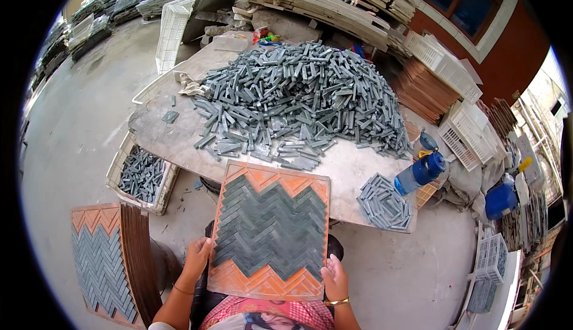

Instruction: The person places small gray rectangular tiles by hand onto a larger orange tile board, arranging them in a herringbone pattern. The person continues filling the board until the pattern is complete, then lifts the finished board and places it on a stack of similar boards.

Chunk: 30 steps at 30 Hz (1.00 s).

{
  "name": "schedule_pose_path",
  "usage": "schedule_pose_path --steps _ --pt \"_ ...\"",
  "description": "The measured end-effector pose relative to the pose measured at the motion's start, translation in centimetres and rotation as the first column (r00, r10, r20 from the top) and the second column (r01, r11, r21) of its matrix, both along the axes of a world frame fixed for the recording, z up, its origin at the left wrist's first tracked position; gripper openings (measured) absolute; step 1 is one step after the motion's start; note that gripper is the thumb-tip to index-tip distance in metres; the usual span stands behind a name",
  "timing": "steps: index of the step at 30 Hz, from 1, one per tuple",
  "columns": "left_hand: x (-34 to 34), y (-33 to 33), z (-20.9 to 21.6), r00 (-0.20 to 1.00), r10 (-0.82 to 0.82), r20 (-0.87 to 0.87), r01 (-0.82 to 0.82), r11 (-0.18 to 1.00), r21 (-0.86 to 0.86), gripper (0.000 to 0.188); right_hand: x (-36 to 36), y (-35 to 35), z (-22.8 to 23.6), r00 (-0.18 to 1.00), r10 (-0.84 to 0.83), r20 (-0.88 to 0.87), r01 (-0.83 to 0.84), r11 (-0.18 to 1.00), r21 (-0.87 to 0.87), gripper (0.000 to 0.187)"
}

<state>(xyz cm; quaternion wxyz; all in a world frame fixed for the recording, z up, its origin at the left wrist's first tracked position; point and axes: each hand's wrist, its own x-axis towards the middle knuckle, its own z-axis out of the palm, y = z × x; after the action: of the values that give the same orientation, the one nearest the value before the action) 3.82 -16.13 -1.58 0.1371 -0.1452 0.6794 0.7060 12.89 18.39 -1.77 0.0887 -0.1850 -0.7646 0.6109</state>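
An orange tray with a zigzag mould pattern lies over my lap, its far end by the table edge. Grey stone strips fill its middle in a herringbone; the orange grooves at the near and far ends hold none. My left hand grips the tray's left edge near the bottom. On the opposite edge, my right hand holds the lower right corner, thumb uppermost. Beyond the tray, a large heap of loose grey stone strips covers much of the table.
At left stands a stack of similar trays, the top one filled with strips. A white crate of strips sits beside the table. On the table's right are a blue water bottle and a small strip pile. White crates stand farther right.
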Motion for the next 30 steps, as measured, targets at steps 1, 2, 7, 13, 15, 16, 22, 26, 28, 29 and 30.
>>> schedule_pose_path --steps 1,2,7,13,15,16,22,26,28,29,30 --pt "1.3 -0.3 0.0 1.0 0.011 -0.001 -0.011 0.999 0.049 0.031 0.1 -0.2 0.0 1.0 -0.013 -0.005 0.013 0.998 -0.058 0.05" --pt "2.4 -0.3 0.3 1.0 0.015 -0.006 -0.015 1.0 -0.012 0.031 0.5 0.0 0.3 0.999 -0.006 0.035 0.008 0.998 -0.058 0.05" --pt "4.0 0.7 0.7 0.998 0.066 -0.003 -0.066 0.998 -0.01 0.033 -0.8 0.0 0.3 0.99 0.034 0.135 -0.002 0.973 -0.231 0.039" --pt "5.5 0.5 0.1 0.971 0.24 -0.013 -0.239 0.97 0.046 0.042 -0.4 -2.1 -0.3 0.988 -0.15 0.034 0.154 0.954 -0.257 0.029" --pt "5.7 0.0 0.9 0.969 0.243 0.053 -0.247 0.964 0.094 0.043 -0.3 -2.8 0.5 0.989 -0.146 -0.022 0.133 0.944 -0.303 0.029" --pt "5.4 0.3 1.8 0.953 0.302 -0.024 -0.299 0.95 0.09 0.04 -0.5 -3.2 1.0 0.99 -0.143 -0.016 0.13 0.94 -0.316 0.03" --pt "-1.1 -4.5 1.2 0.918 0.383 -0.104 -0.364 0.917 0.165 0.037 -8.8 -7.5 3.5 0.988 0.019 -0.151 -0.068 0.943 -0.325 0.028" --pt "-10.3 -6.7 1.1 0.911 0.315 -0.266 -0.294 0.948 0.119 0.04 -17.0 -9.6 2.2 0.981 -0.001 -0.194 -0.038 0.979 -0.199 0.034" --pt "-13.4 -8.5 0.4 0.911 0.307 -0.277 -0.285 0.951 0.116 0.041 -19.5 -10.6 2.3 0.991 0.028 -0.127 -0.042 0.993 -0.108 0.047" --pt "-14.6 -9.5 0.1 0.915 0.292 -0.278 -0.28 0.956 0.083 0.041 -20.1 -11.2 2.6 0.994 0.06 -0.089 -0.067 0.995 -0.075 0.049" --pt "-15.7 -10.0 0.1 0.921 0.275 -0.276 -0.272 0.961 0.052 0.042 -20.5 -11.6 2.8 0.995 0.087 -0.048 -0.089 0.995 -0.039 0.051"
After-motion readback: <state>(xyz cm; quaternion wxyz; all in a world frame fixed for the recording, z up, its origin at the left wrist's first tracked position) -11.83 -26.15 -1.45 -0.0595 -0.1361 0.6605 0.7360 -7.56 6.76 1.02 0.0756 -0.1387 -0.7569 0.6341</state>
